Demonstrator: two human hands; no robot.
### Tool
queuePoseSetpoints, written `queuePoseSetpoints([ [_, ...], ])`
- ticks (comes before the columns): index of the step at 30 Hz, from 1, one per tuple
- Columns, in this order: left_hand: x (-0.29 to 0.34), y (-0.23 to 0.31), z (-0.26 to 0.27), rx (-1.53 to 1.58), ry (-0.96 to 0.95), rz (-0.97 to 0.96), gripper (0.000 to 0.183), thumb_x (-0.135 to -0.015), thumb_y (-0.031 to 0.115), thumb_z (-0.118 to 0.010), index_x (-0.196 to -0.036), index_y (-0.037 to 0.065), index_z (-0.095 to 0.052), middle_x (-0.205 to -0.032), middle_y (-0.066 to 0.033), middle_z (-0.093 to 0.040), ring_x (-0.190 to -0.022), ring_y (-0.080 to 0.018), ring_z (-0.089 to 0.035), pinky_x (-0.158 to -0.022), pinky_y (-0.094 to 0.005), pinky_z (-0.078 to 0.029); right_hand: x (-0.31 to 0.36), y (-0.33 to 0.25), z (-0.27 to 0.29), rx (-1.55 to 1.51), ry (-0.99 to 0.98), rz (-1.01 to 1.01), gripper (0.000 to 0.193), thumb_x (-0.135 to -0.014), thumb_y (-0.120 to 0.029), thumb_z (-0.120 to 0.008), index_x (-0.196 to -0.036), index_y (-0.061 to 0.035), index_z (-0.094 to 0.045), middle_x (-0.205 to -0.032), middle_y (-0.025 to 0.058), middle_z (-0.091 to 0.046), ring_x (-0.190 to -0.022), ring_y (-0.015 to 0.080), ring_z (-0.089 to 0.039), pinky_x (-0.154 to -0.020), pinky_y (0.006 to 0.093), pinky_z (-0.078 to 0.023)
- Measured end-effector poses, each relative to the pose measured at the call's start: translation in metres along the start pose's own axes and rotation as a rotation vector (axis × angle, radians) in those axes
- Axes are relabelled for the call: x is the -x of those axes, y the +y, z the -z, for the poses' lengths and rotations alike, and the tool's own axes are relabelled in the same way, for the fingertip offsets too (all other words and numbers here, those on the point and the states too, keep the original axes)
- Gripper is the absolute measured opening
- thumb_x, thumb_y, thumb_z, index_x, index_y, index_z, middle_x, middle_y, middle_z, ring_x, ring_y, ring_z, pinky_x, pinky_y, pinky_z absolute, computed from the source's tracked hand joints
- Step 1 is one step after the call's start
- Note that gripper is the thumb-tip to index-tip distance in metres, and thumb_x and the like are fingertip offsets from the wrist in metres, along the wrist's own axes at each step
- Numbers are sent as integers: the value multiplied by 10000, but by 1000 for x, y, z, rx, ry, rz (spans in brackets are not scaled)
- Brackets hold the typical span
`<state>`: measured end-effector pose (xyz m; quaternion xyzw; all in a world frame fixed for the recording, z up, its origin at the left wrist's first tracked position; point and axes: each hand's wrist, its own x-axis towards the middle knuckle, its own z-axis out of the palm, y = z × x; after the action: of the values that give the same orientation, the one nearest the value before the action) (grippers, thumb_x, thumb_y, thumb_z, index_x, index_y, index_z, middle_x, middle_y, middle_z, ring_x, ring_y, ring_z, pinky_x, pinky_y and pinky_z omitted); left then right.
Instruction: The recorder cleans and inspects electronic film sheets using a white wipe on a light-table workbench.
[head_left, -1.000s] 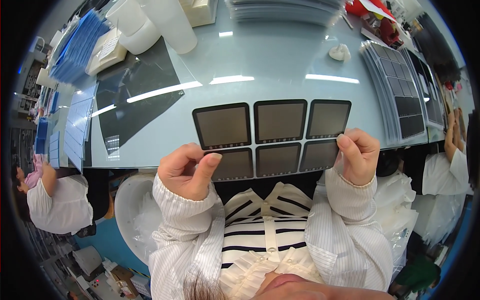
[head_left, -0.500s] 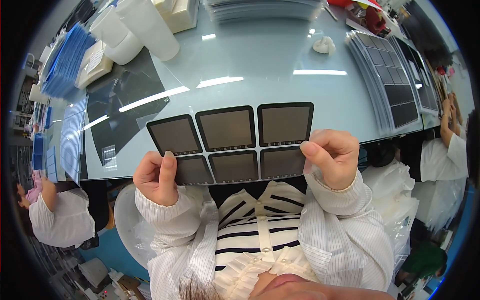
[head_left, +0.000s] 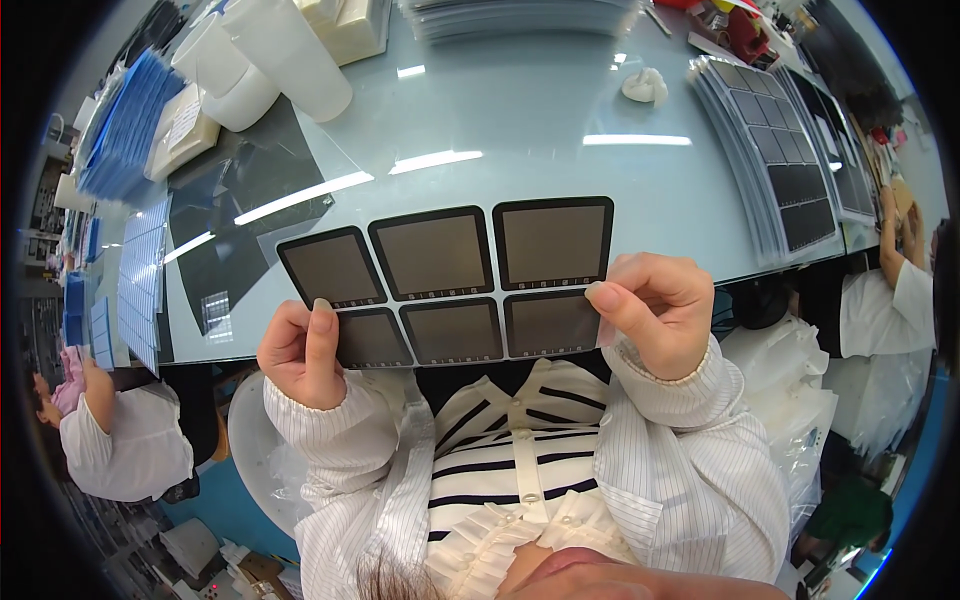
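Between my two hands I hold up a clear plastic sheet [head_left: 432, 252] bearing several dark, black-bordered rectangular panels in two rows. My left hand [head_left: 305, 352] pinches its left edge, thumb on the face toward me. At the right edge, my right hand [head_left: 660, 310] grips it the same way between thumb and fingers. The sheet hangs tilted above the table's near edge. Fingers behind it are partly hidden.
The glossy table [head_left: 470, 120] carries a stack of panelled sheets [head_left: 775, 150] at right, a crumpled white wad [head_left: 645, 87], white rolls [head_left: 290, 60], blue sheets [head_left: 130, 125] and dark film [head_left: 235, 215] at left. Co-workers sit at left [head_left: 125, 435] and right [head_left: 885, 310].
The sheet and both hands have shifted slightly to the left and a little upward. Both hands keep their pinch on its edges.
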<state>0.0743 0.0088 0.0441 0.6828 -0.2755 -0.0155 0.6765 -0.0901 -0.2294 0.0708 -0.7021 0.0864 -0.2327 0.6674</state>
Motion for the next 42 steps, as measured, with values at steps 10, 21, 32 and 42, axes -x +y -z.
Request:
queuePoseSetpoints([
  [10, 0, 1, 5, 11, -84, -12, 209, -916, 62, -515, -712, 42, -476, -594, 67, -409, -548, -2, -279, -533, -171, -209, -1, 4, 1, -1, -38, 2, 45, -793, -2, -662, -780, 40, -654, -668, 53, -629, -545, 68, -522, -514, 195, -395],
  [21, 6, -22, 3, 251, 37, -102, 233, -905, 180, -561, -752, 14, -500, -712, -3, -484, -600, -54, -383, -542, -187, -285, -14, -12, -11, -149, 121, -66, 128, -861, -63, -614, -866, 65, -611, -680, 12, -499, -476, 16, -357, -425, 173, -224],
  [32, 11, -19, 17, 104, -300, 71, 225, -917, 174, -519, -828, -28, -558, -676, 18, -515, -574, -35, -368, -576, -188, -285, -40, -19, 2, 7, 204, 148, 123, -854, -43, -616, -930, 46, -653, -724, 40, -581, -407, 9, -371, -385, 165, -232],
  [42, 5, -21, 24, 134, -243, 66, 254, -880, 59, -523, -641, 1, -463, -600, 1, -455, -546, -60, -332, -516, -228, -237, -37, -21, 3, -41, 125, 99, 96, -840, 3, -606, -898, 70, -642, -775, 88, -567, -403, 28, -421, -383, 163, -265],
])
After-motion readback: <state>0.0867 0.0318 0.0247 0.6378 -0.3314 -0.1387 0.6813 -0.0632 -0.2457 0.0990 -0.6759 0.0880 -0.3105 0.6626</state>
